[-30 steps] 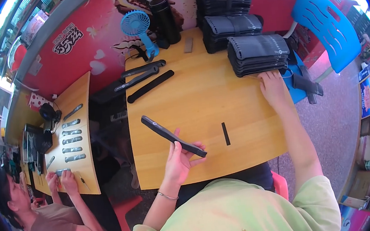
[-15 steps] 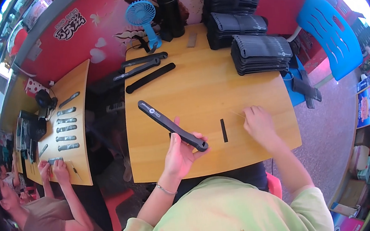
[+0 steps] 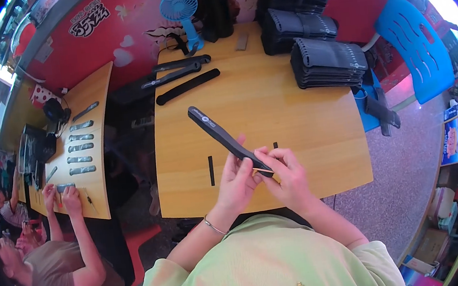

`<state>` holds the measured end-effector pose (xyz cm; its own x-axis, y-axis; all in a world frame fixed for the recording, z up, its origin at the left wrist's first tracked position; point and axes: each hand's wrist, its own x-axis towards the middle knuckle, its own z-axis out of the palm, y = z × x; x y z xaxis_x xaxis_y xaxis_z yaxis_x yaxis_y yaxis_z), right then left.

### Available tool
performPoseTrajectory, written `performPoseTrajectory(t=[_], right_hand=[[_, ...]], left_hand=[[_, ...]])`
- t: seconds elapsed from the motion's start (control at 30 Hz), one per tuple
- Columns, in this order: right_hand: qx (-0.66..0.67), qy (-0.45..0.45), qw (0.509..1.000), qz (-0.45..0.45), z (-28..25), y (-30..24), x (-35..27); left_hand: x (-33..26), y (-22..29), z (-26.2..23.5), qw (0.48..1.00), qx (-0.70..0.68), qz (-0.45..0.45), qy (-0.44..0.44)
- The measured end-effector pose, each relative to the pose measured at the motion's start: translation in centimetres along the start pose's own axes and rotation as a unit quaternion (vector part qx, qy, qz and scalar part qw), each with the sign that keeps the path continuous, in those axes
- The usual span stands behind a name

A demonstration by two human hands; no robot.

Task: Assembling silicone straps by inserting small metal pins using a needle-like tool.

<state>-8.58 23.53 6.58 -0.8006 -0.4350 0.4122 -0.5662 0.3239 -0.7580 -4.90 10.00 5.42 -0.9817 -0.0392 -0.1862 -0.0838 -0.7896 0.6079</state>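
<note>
Our right hand (image 3: pixel 289 177), earlier apart, now meets our left hand (image 3: pixel 237 180), both gripping the long, flat black strap (image 3: pixel 219 133) at its near end.

the right hand (image 3: pixel 289 178) partly hides a narrow black strip (image 3: pixel 275 145).

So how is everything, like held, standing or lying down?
Held black strap: slanting
Left hand: gripping the strap
Right hand: touching strap's lower end
Left thin strip: lying flat
Right thin strip: partly hidden
Three back straps: lying down
Blue fan: upright, spinning unclear
Black bottle: upright
Dark bundles: stacked
Blue chair: upright
</note>
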Motion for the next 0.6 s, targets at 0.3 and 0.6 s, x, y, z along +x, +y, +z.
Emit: performPoseTrajectory(t=[0.3, 0.6], right_hand=[[0.013, 0.041, 0.999, -0.014, -1.1, -0.4, 0.8], [-0.011, -0.052, 0.999, 0.007, -0.9, -0.5, 0.3]], left_hand=[[0.2, 1.2, -0.3, 0.998, 0.01, 0.054, 0.005], [-0.2, 2.1, -0.6, 0.991, 0.045, 0.106, 0.062]])
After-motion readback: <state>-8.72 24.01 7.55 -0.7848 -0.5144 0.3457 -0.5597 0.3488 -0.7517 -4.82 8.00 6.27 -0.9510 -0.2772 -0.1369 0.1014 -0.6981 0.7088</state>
